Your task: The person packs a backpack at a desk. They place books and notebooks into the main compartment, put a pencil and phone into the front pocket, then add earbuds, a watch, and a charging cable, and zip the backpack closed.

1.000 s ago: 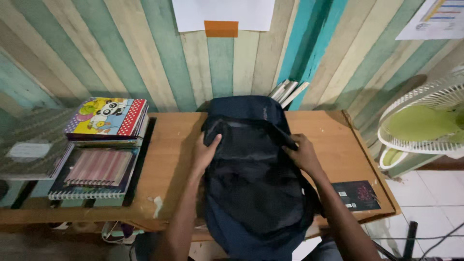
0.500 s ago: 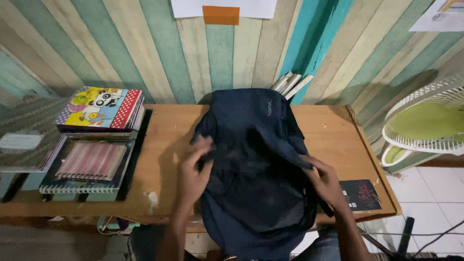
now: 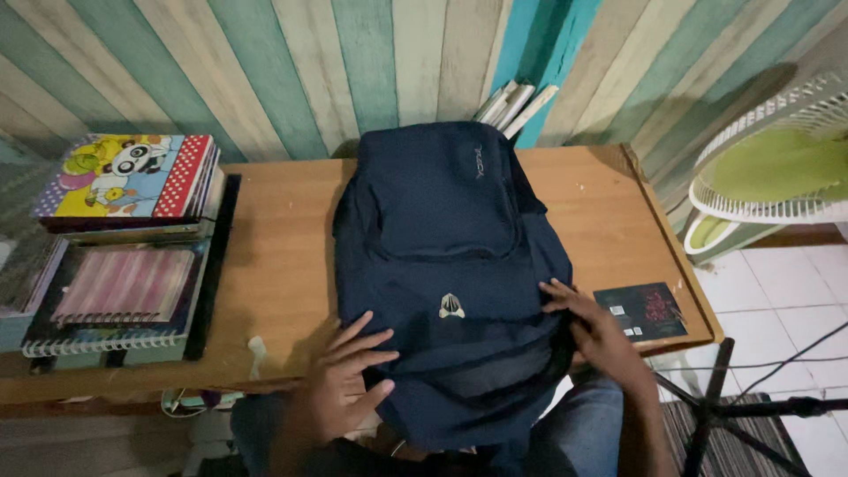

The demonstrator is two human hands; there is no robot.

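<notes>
Two hands rest on a dark blue backpack (image 3: pixel 450 283) that lies front side up along the middle of the wooden surface (image 3: pixel 283 256). A second ago the hands sat high on the bag, near its middle, and a different, darker face with straps or seams showed; now the smooth front with its small pale emblem is up, and both hands have come down to the near end. The bag appears to have been turned over, so its front pocket and zips now face the person.

The left hand (image 3: pixel 344 389) lies flat with fingers spread on the lower left of the bag, pressing, its grip wide open and closed on nothing. The right hand (image 3: pixel 596 331) curls over the lower right edge, fingers bent on the fabric; whether that grip pinches a fold or a zip pull, I cannot tell.

The bag's near end hangs over the surface's front edge, towards the person's lap. To the left, bare wood separates it from two stacks of notebooks (image 3: pixel 124 238). To the right lies a narrower strip of bare wood, with a small dark booklet (image 3: pixel 643 311) just beside the right hand at the corner. A fan (image 3: pixel 777 168) stands past the right edge. Rolled papers (image 3: pixel 517 104) lean on the wall behind the bag.
</notes>
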